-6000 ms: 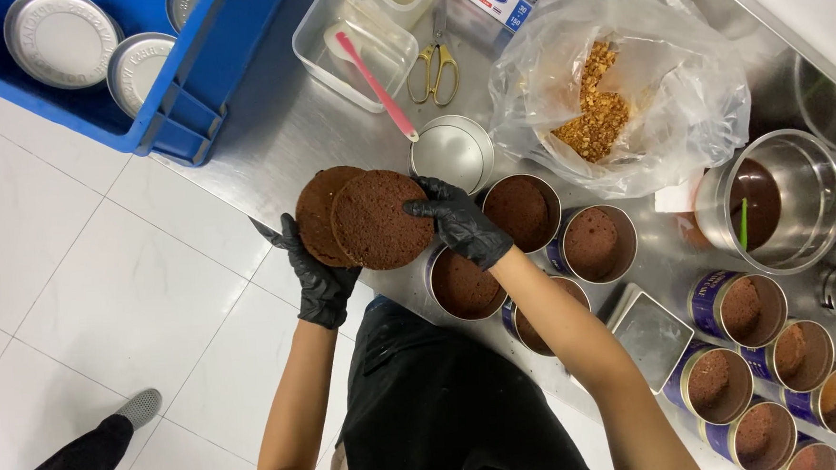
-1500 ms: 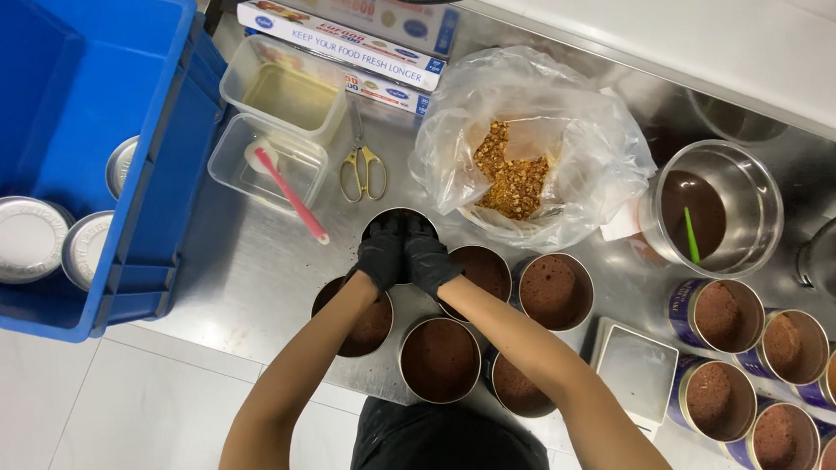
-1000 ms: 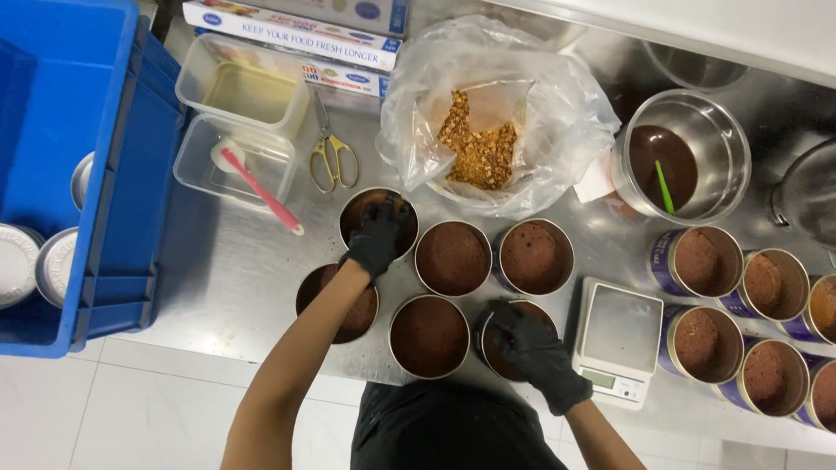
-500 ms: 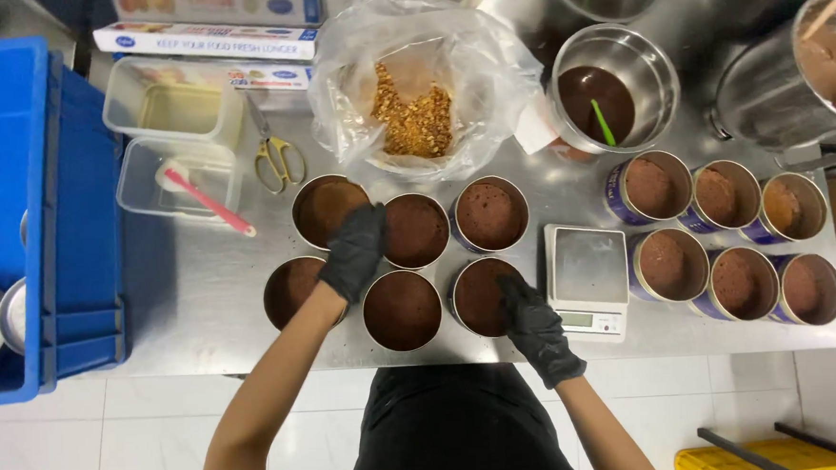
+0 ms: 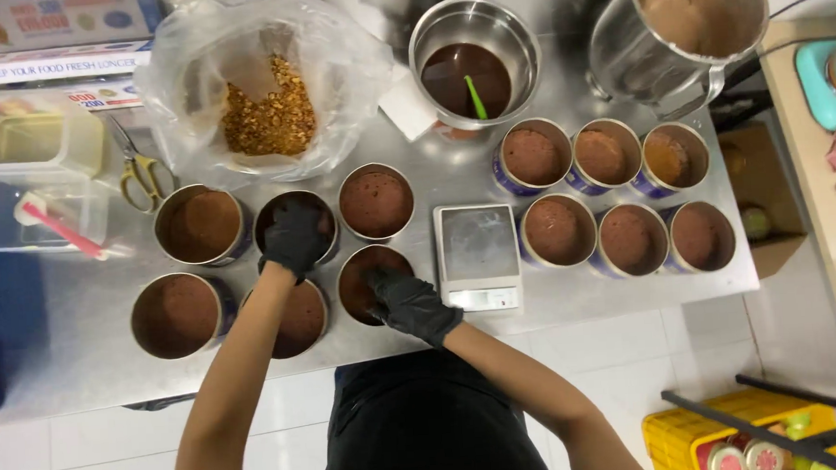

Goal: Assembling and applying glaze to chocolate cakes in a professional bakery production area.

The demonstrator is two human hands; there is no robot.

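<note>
Cake tins filled with brown sponge stand in a cluster of six on the steel bench (image 5: 60,311), and both black-gloved hands are now down on two of them. The left hand (image 5: 294,237) covers the middle tin of the back row (image 5: 293,222), fingers pressed together and curled over the sponge; half a second ago it lay on the same tin, so it keeps pressing there. The right hand (image 5: 410,300) has come in from the bench edge and now rests on the front right tin (image 5: 371,277), fingers held close and bent onto its near rim, where a second ago it was over that same tin's side. Judging by this, the pressing has moved from the back row toward the front. Just right of the right fingers sits a small digital scale (image 5: 477,256); beyond it six more filled tins (image 5: 611,196) stand untouched. Above the left fingers lies a clear bag of chopped nuts (image 5: 263,105).
</note>
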